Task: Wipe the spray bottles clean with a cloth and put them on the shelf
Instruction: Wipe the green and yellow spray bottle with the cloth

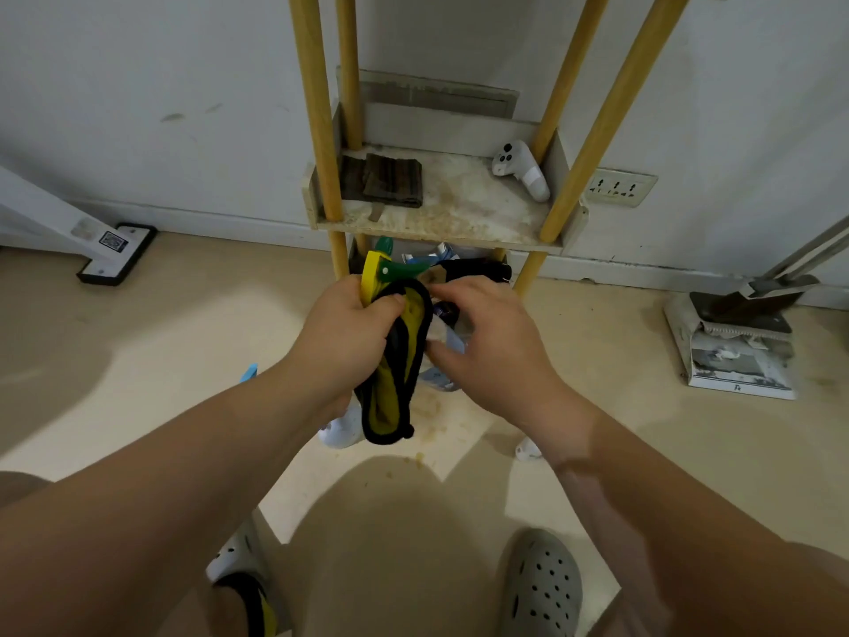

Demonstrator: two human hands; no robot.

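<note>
Bottle [373, 273] mostly hidden behind L hand [342, 335], cloth [397, 374]; R hand [494, 342] grip unclear

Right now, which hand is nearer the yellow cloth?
Left. The left hand grips the cloth near its top; the right hand is just to the cloth's right.

The cloth [395, 360] gripped in the left hand [340, 333] is soft, matt fabric. The spray bottle [371, 273] just above that hand is smooth, glossy plastic. The shelf posts [317, 108] beyond the hand are smooth wood; the shelf board [459, 204] is matt and stained.
</note>
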